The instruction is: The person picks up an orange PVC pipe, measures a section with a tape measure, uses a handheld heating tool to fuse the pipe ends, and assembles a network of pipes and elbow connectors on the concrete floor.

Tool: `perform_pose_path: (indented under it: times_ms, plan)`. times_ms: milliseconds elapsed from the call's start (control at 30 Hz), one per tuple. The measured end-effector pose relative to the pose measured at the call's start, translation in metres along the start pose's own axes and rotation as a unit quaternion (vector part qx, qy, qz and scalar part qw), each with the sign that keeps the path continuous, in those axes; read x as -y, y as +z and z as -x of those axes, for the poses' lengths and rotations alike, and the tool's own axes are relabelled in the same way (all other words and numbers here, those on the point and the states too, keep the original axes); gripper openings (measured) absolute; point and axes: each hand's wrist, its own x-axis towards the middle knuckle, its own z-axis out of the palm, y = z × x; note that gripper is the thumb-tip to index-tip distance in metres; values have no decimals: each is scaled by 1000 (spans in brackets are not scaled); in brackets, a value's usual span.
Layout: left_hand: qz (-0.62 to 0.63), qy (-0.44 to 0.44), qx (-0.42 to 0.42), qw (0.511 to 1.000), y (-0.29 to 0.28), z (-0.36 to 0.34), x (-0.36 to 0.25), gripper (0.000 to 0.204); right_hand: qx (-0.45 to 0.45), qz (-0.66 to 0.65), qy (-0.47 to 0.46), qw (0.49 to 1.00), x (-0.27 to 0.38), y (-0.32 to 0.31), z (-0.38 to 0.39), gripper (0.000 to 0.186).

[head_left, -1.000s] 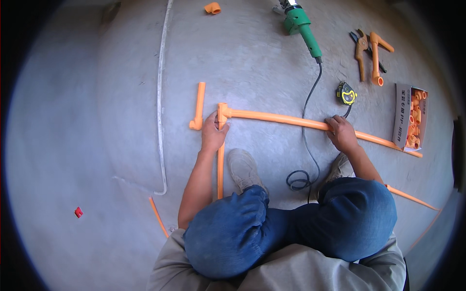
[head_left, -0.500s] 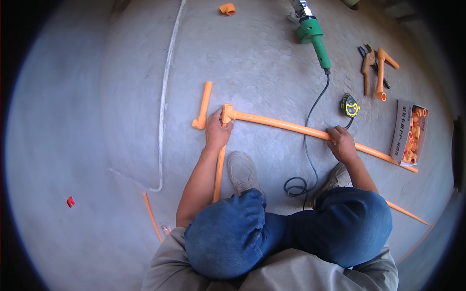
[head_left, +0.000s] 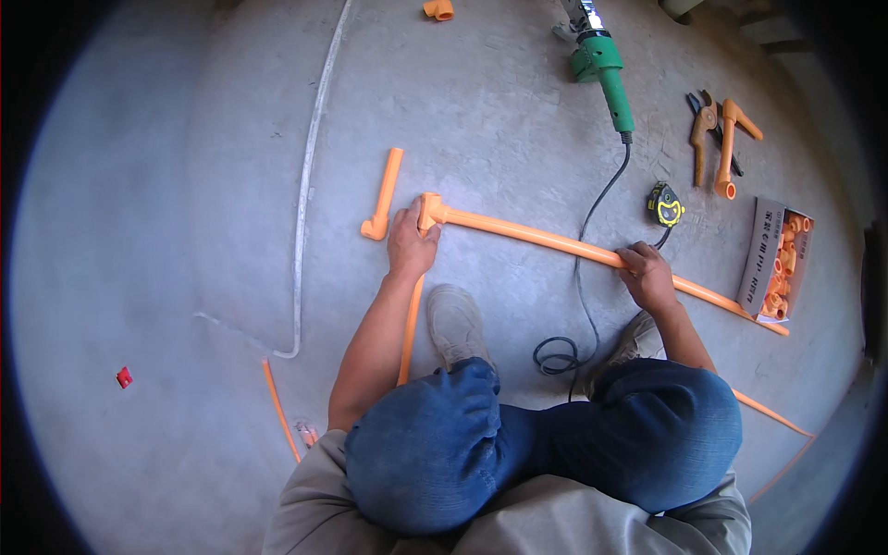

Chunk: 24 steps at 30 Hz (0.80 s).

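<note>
My left hand [head_left: 413, 242] is closed around an orange tee fitting [head_left: 430, 211]. From the tee a long orange pipe [head_left: 527, 233] runs off to the right, and another orange pipe [head_left: 410, 333] comes down toward my left knee. Farther along the long pipe, my right hand [head_left: 649, 276] grips it from the near side. Just left of my left hand lies a short orange pipe with an elbow [head_left: 384, 199] on its near end. The far right end of the long pipe reaches past the fittings box.
A green pipe welding tool [head_left: 606, 79] lies at the back, its black cord [head_left: 578, 268] running under the long pipe. To the right are a tape measure [head_left: 664, 203], pipe cutters [head_left: 705, 134], a joined pipe piece [head_left: 728, 148] and a box of orange fittings [head_left: 758, 259]. A loose elbow [head_left: 438, 10] lies far off.
The whole view has shifted slightly. Both hands keep their grip on the tee and the long pipe, and the tee looks a little turned.
</note>
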Motion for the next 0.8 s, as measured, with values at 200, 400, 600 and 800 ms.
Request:
perform_pose_path:
  times_ms: [200, 400, 600, 800]
  plan:
    - [6, 2, -10, 1000, 0, -1, 1, 64, 1, 6, 9, 1000, 2, 1, 0, 33]
    - [-2, 70, -58, 996, 16, -5, 11, 56, 2, -15, 11, 1000, -9, -1, 4, 30]
    - [73, 55, -55, 994, 6, 2, 6, 52, 25, 11, 6, 1000, -5, 8, 0, 32]
    - [40, 102, -55, 992, 3, -2, 4, 60, -12, -11, 13, 1000, -1, -5, 2, 36]
